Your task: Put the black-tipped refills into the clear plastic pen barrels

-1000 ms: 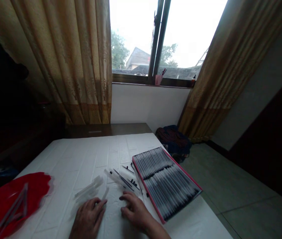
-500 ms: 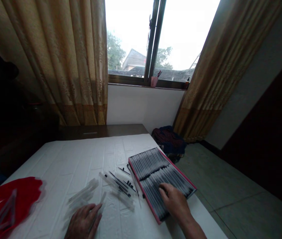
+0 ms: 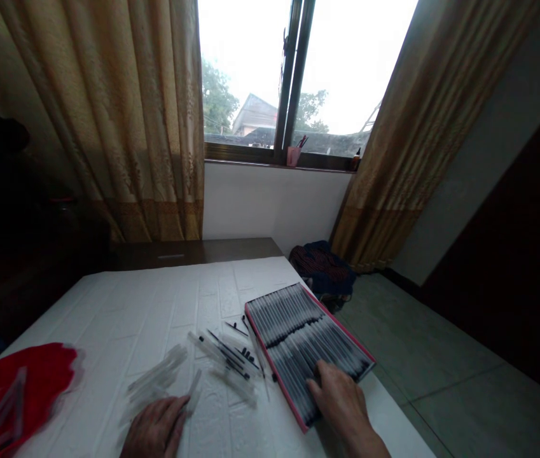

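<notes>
Near the table's front, my left hand (image 3: 155, 425) has its fingers closed on a clear plastic pen tube (image 3: 194, 388), which points away from me. More clear tubes (image 3: 162, 369) lie in a loose pile just beyond that hand. My right hand (image 3: 339, 389) rests low over a pink-edged box (image 3: 281, 380). Two rows of clear pens with black ends (image 3: 317, 340) fill this box. The right fingers are bent and pressed together against the pens; whatever they pinch is hidden. Between my hands lie thin dark pen refills (image 3: 231, 356), small black caps (image 3: 247, 353) and further tubes.
A red scalloped tray or sheet (image 3: 41, 381) with clear strips on it lies at the left edge of the white brick-patterned table (image 3: 155, 305). The box sits along the table's right edge. Past it are dark cloths (image 3: 322, 264) and the tiled floor (image 3: 422, 343).
My right hand has shifted slightly right and nearer to me over the box, its fingers drawn in. The left hand has moved slightly left and down, still with the tube. The view has shifted slightly.
</notes>
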A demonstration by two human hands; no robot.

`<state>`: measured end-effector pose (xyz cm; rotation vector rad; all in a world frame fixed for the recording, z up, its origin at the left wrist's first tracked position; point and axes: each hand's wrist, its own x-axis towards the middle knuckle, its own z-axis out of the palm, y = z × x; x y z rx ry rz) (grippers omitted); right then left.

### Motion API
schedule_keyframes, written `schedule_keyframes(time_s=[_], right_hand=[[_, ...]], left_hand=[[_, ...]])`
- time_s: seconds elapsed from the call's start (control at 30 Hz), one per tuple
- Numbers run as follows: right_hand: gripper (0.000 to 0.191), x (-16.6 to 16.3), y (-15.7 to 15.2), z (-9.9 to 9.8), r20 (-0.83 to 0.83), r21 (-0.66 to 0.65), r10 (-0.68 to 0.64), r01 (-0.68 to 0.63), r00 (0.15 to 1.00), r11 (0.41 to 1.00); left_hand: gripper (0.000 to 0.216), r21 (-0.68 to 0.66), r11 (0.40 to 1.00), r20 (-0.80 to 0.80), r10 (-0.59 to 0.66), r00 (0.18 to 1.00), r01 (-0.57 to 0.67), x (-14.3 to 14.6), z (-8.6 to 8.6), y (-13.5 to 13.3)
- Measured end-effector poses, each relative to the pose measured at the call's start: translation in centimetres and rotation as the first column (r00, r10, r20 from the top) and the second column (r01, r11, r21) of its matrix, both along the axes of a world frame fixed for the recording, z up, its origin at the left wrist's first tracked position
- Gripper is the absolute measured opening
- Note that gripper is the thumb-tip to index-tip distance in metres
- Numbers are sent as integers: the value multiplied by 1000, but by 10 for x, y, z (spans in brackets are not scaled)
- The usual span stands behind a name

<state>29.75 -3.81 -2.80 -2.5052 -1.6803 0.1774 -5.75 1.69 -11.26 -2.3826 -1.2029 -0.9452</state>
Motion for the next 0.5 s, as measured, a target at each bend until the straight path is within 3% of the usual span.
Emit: schedule_keyframes(time_s=[0.13,0.27,0.37,0.5], right_hand=[[12,-1,1,0,4,-9,12,-12,1000,1000],[16,-7,1,4,3,75,88,-88,996,993],[17,-22,-1,8,-65,193,235,-218,970,957],[14,-64,-1,2,-240,287,450,-380,860,879]], left_hand=[[35,-28,999,3,-18,1000,18,-1,0,0],[32,-70,998,-15,-4,1000,3,-1,-3,0],[29,-93,995,-47,15,999,-19,-2,-5,-1],[34,-40,999,-2,11,1000,-11,-2,1,-6]])
